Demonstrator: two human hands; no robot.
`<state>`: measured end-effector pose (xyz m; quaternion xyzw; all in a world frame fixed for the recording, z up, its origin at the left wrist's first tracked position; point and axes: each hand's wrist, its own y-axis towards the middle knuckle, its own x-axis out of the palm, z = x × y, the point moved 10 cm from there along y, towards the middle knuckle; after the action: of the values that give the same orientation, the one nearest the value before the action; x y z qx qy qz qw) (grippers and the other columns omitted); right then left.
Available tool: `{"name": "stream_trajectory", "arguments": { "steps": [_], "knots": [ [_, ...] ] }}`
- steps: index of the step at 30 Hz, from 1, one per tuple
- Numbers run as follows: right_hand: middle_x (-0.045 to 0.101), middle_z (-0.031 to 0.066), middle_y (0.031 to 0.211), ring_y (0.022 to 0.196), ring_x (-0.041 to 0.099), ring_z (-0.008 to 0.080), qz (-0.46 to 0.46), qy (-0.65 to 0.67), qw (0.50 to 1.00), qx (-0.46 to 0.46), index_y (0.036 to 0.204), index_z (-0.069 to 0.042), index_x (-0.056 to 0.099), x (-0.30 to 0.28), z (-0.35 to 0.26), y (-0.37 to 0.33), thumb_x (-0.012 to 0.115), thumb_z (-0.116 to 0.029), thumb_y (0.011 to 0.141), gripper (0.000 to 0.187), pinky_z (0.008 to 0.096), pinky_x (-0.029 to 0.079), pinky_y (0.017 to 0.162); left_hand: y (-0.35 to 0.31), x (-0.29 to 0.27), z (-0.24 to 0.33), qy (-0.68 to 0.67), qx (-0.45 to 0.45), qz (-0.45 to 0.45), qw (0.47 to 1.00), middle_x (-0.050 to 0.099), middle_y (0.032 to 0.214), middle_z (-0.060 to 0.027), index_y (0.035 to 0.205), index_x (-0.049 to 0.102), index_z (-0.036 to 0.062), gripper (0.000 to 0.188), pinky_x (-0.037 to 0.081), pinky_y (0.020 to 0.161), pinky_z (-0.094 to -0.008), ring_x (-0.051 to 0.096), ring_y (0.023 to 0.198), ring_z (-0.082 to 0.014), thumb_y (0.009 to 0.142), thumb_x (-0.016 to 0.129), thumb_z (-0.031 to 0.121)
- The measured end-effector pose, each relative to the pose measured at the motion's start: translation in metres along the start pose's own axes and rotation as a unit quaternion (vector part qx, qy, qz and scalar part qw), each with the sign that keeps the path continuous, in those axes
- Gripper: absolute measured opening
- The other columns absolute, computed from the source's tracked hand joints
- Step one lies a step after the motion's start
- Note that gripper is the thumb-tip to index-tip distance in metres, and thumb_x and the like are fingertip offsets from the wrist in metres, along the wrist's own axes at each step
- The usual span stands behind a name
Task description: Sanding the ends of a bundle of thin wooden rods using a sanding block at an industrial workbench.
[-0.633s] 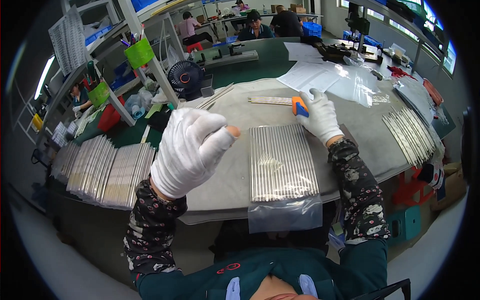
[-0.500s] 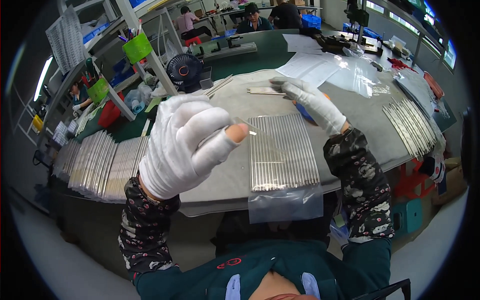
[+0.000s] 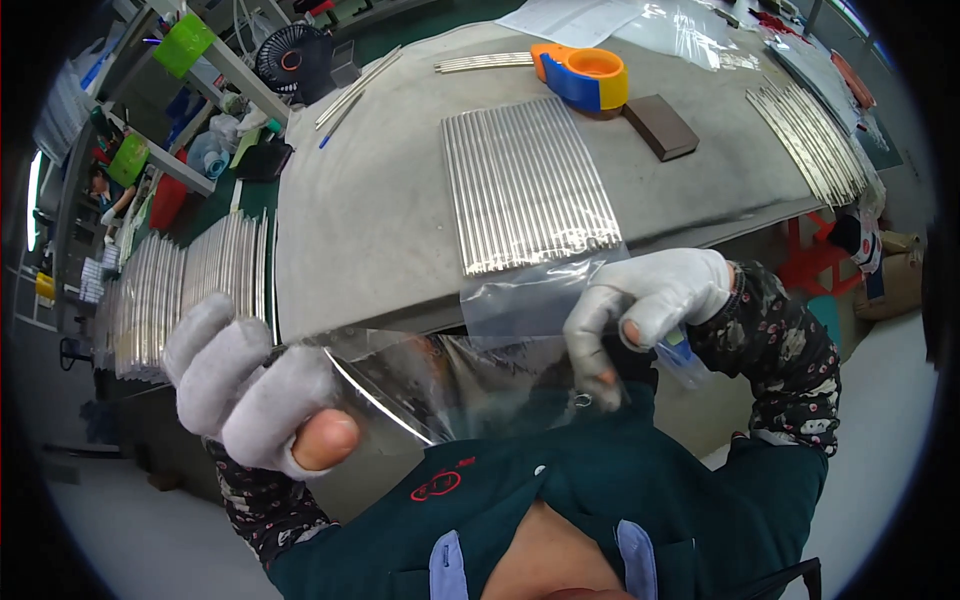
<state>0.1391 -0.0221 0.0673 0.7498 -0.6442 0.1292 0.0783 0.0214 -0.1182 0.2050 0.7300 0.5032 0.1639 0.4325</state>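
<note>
We have our left hand [image 3: 260,390] closed, its fingers curled with the bare thumb pressed up to them, pinching one side of a clear plastic sleeve [image 3: 400,375] in front of our chest; our right hand [image 3: 650,310] is at the sleeve's other side, fingers bent down and thumb apart, though we cannot tell whether it grips the film; the sleeve hangs between the two, below the table edge. Thin film could slip out of smooth gloves, or cling and crease if pulled unevenly; the bag flap [image 3: 520,300] overhangs the edge just beside our right hand, so a snag there could drag the row of metal rods [image 3: 530,190] askew. The grey cloth-covered tabletop [image 3: 350,230] also bears a tape dispenser [image 3: 575,85], a dark brown block [image 3: 660,127] just beside it and a heap of loose rods [image 3: 810,145] at right; around us are bagged rod bundles [image 3: 150,300] at left, a black fan [image 3: 293,58] beyond, and a red stool [image 3: 808,255] under the right side.
</note>
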Motion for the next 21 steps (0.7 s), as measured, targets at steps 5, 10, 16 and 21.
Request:
{"name": "stream_trajectory", "arguments": {
  "steps": [5,10,16,21],
  "knots": [
    [0.067,0.0096,0.083,0.074,0.062,0.0144,0.286,0.042,0.952,0.102,0.084,0.001,0.064,-0.033,0.062,-0.097,0.068,-0.013,0.082,0.015,0.0263,0.048,0.068,-0.078,0.024,0.024,-0.136,-0.111,-0.36,0.916,0.052,0.087,0.0009,0.099,0.055,0.0158,0.023,0.044,0.057,-0.0295,0.048,0.073,-0.0142,0.093,0.052,0.038],
    [0.064,0.001,0.072,0.067,0.059,0.0077,0.4,-0.007,0.897,0.187,0.079,-0.002,0.063,-0.037,0.125,-0.142,0.071,-0.009,0.079,0.01,0.0224,0.046,0.061,-0.152,0.038,0.097,-0.27,-0.079,-0.422,0.862,0.052,0.112,0.0039,0.115,0.051,0.0165,0.035,0.05,0.072,-0.0342,0.049,0.092,-0.0203,0.084,0.066,0.022],
    [0.057,-0.0006,0.065,0.061,0.05,0.0062,0.504,-0.11,0.827,0.223,0.077,0.0,0.06,-0.068,0.135,-0.155,0.07,-0.008,0.08,0.013,0.0232,0.043,0.056,-0.187,0.061,0.109,-0.186,0.005,-0.484,0.855,0.047,0.121,0.0051,0.123,0.049,0.0226,0.043,0.046,0.086,-0.0384,0.047,0.103,-0.0216,0.082,0.064,0.025],
    [0.055,-0.0005,0.066,0.062,0.049,0.0062,0.521,-0.144,0.811,0.226,0.078,0.001,0.059,-0.082,0.123,-0.154,0.069,-0.008,0.081,0.014,0.024,0.044,0.059,-0.192,0.065,0.097,-0.064,0.029,-0.462,0.884,0.043,0.128,0.0078,0.131,0.046,0.0295,0.048,0.029,0.106,-0.0519,0.043,0.116,-0.0204,0.085,0.061,0.031]
  ]
}}
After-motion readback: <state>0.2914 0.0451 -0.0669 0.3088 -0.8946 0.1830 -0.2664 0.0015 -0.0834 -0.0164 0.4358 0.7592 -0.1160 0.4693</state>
